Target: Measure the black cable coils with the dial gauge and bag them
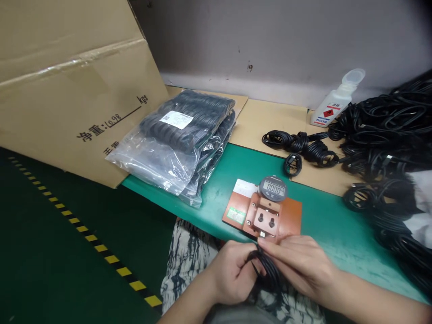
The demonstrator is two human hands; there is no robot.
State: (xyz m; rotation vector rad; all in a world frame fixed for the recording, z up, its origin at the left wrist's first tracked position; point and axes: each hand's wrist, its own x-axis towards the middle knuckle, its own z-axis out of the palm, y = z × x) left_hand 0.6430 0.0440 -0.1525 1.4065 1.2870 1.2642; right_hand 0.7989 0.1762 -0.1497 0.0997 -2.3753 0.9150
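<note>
My left hand (232,272) and my right hand (300,263) meet at the near edge of the green table, both closed on a coiled black cable (268,270). The cable's end is at the front of a brown test fixture (263,216) with two black knobs. On top of that fixture sits a round digital gauge (272,188) reading 0.000. Whether the cable's plug is inside the fixture I cannot tell, since my fingers hide it.
A stack of clear bags of black cables (182,139) lies left of the fixture, against a large cardboard box (67,85). Loose cable coils (303,148) and a big heap of cables (388,148) fill the right. A white bottle (337,101) stands by the wall.
</note>
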